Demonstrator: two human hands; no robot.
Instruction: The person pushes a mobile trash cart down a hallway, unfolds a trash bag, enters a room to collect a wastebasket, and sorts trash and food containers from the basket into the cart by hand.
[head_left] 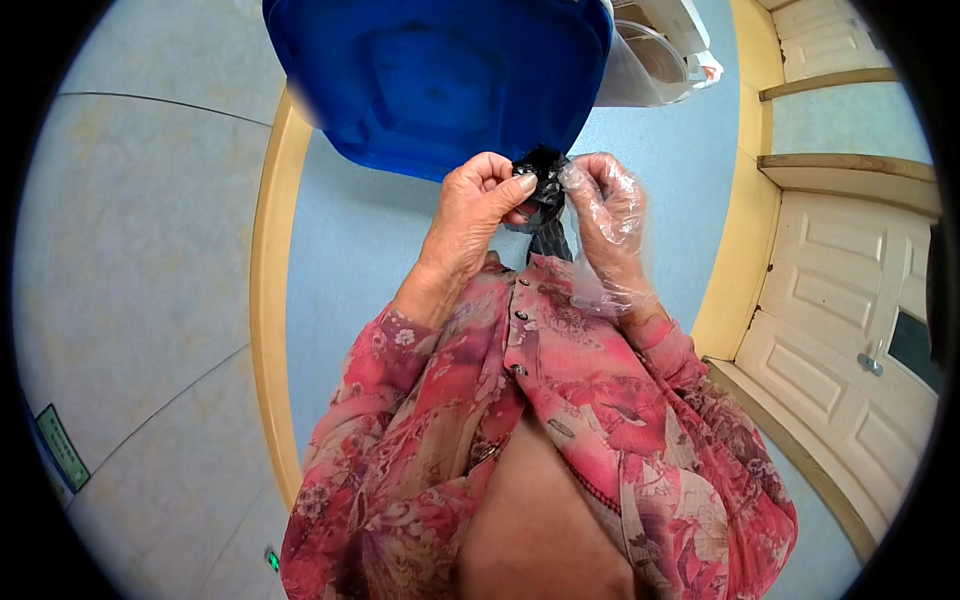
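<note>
Bare left hand (pixel 470 205): thumb and bent fingers closed in a pinch on the gathered black plastic film (pixel 543 188). Right hand (pixel 608 215), inside a loose transparent glove (pixel 606 293): fingertips closed on the opposite edge of the same film. Sound handling, as judged here, calls for a light, even pinch on both sides, the two hands kept level and close so that the thin material does not tear; the folds are best parted with the finger pads rather than the nails, and the slack glove tips kept from catching in them. Position of the film: directly between the two sets of fingertips, to the right of the left thumb and to the left of the right fingers, its sheer lower part hanging towards the collar of the floral shirt (pixel 420 400), with the blue plastic container (pixel 440 80) just beyond
</note>
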